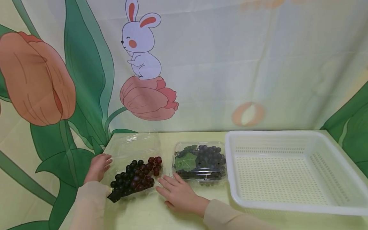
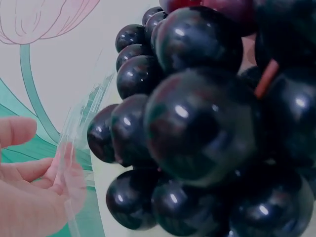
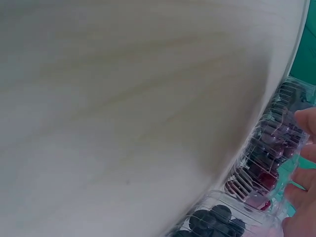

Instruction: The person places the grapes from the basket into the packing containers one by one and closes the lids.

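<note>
An uncovered clear plastic clamshell box [image 1: 159, 188] stands at the left of the table, its lid [image 1: 138, 144] folded back behind it. Inside lies a heap of grapes [image 1: 135, 177], black on the left and dark red on the right. My left hand [image 1: 97, 167] is at the box's left side, fingers loosely bent. In the left wrist view, the fingertips of the left hand [image 2: 29, 182] show right at the clear wall, beside large black grapes [image 2: 202, 123]. Fingers spread, my right hand [image 1: 179, 193] reaches to the box's right side.
Right of the grapes sits a closed clear clamshell [image 1: 211, 175] with dark grapes and a green leaf [image 1: 186, 161]. Beyond it, a large white perforated plastic basket [image 1: 287, 207] takes up the table's right side. A printed cloth [image 1: 207, 70] hangs behind the table [image 1: 143, 214].
</note>
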The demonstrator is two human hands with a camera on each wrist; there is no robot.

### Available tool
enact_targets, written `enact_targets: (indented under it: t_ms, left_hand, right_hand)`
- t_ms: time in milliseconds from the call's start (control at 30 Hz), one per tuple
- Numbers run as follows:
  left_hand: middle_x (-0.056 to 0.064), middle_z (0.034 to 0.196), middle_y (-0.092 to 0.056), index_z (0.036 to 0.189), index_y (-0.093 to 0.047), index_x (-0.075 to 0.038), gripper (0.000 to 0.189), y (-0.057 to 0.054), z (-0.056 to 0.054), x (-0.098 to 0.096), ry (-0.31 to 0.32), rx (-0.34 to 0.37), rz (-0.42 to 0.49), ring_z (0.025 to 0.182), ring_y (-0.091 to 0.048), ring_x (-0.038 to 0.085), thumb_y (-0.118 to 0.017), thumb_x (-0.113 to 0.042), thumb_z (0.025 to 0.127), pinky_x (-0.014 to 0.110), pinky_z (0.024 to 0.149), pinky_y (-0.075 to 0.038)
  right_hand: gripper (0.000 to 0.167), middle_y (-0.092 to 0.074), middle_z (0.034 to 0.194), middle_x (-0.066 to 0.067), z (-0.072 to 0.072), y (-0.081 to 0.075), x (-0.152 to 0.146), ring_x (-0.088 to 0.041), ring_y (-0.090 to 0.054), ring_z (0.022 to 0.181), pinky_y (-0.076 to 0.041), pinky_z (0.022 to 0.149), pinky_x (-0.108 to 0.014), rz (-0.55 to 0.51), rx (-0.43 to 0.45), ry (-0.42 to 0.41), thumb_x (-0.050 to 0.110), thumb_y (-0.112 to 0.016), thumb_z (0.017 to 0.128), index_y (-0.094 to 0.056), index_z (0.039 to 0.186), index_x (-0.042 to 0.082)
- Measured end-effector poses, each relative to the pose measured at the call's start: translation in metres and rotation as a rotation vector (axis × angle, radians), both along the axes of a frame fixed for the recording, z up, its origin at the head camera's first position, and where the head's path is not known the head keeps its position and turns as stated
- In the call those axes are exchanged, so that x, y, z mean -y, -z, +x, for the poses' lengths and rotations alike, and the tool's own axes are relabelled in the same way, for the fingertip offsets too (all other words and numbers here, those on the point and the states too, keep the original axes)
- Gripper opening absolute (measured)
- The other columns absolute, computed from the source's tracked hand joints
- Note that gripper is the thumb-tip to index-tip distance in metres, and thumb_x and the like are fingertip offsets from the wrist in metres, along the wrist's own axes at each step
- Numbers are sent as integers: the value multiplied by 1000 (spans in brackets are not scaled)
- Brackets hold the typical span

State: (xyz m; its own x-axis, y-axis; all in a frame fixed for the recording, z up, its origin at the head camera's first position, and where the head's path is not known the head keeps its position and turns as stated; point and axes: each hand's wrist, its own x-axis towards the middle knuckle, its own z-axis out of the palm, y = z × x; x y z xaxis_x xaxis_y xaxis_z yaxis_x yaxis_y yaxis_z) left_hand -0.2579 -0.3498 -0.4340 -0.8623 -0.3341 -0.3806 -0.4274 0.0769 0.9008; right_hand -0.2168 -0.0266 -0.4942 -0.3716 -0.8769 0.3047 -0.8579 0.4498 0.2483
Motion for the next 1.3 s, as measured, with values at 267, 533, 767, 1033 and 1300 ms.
enact_targets:
  t_ms: [267,533,767,1033,1300]
  left_hand:
    - [5,83,-57,113,-45,6,31,2,-2,0,-136,-8,-42,71,-51,10,-41,-15,90,24,69,-44]
    - [-7,65,-46,114,-45,4,31,9,-2,1,-141,-39,-78,58,-45,4,-40,-14,89,20,57,-40]
    - [5,91,-42,135,-23,0,48,8,0,-1,-124,-66,-172,61,-46,2,-39,-12,90,22,56,-36]
    - [21,114,-40,125,-28,5,41,10,2,0,-107,-98,-318,76,-53,10,-40,-12,90,28,65,-37]
    - [27,123,-40,111,-36,4,32,9,13,5,-44,-93,-369,111,-45,38,-44,-19,90,44,86,-35]
  right_hand:
    - [60,-35,140,-2,1,-1,1,-17,-33,129,-26,105,-41,27,7,28,46,-55,82,-38,134,21]
    - [60,-36,140,-1,1,0,2,-17,-35,128,-26,104,-41,20,-2,38,46,-56,81,-40,133,21]
    - [59,-36,140,-1,2,0,2,-16,-34,128,-26,105,-40,14,12,49,45,-57,81,-40,132,21]
    - [59,-36,140,-3,1,1,2,-17,-34,128,-27,104,-41,-4,24,35,44,-58,81,-41,132,20]
    - [61,-35,141,-3,3,-2,3,-18,-34,129,-26,104,-42,9,41,50,44,-57,81,-39,133,20]
